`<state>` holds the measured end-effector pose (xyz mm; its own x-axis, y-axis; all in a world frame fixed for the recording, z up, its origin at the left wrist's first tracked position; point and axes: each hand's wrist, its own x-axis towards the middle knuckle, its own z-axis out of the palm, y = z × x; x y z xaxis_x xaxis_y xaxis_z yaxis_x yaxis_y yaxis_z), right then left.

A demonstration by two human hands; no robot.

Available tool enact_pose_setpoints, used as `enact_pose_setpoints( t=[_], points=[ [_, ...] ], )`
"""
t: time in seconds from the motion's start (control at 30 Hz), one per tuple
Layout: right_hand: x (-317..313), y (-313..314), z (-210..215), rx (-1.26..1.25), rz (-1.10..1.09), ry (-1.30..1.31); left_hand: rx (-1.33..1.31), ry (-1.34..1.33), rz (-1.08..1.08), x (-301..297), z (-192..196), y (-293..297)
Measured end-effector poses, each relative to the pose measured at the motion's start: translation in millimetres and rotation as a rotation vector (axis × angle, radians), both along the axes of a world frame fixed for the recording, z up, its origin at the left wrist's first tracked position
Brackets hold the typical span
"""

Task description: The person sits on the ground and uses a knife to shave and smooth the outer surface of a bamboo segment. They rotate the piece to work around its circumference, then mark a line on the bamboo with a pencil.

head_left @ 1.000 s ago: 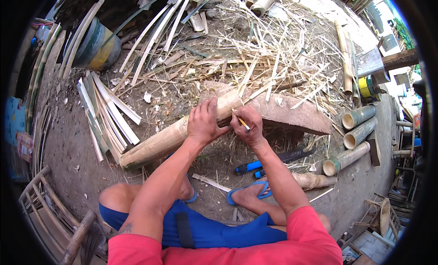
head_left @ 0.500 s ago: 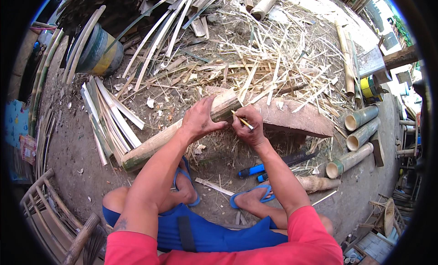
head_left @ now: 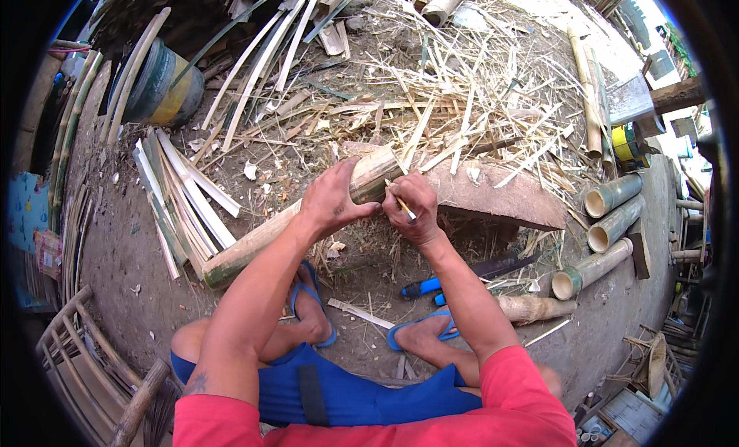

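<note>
A thick bamboo pole [head_left: 258, 241] lies slantwise before me, its upper end propped against a wooden block [head_left: 500, 193]. My left hand [head_left: 329, 197] is wrapped over the pole near that upper end, thumb on the near side. Pinched in my right hand [head_left: 416, 207] is a yellowish pencil [head_left: 405, 208], its tip touching or very close to the pole's side near the end. Any mark at the tip is too small to make out.
Two blue-handled blades [head_left: 419, 288] lie below the block by my right foot. Several cut bamboo sections [head_left: 613, 195] rest at the right. Split strips [head_left: 196, 197] are piled at the left, near a green and yellow bucket [head_left: 165, 85]. Shavings [head_left: 462, 100] cover the ground beyond.
My right hand has shifted slightly left, and the pencil has turned to a steeper angle at the pole's side. My left hand keeps its grip on the pole.
</note>
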<state>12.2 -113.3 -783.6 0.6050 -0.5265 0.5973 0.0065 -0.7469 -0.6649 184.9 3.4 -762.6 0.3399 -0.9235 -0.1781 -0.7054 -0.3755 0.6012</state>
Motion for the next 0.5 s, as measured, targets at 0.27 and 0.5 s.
enact_pose_setpoints(
  t=[0.27, 0.5],
  points=[
    [-4.2, -2.8, -1.1, -0.025, 0.063, 0.043, 0.000, -0.012, -0.002, -0.3, 0.4, 1.1],
    [-15.0, 12.5, 12.4, 0.519, 0.006, 0.001, 0.049, 0.128, -0.168, 18.5, -1.4, -1.7]
  ],
)
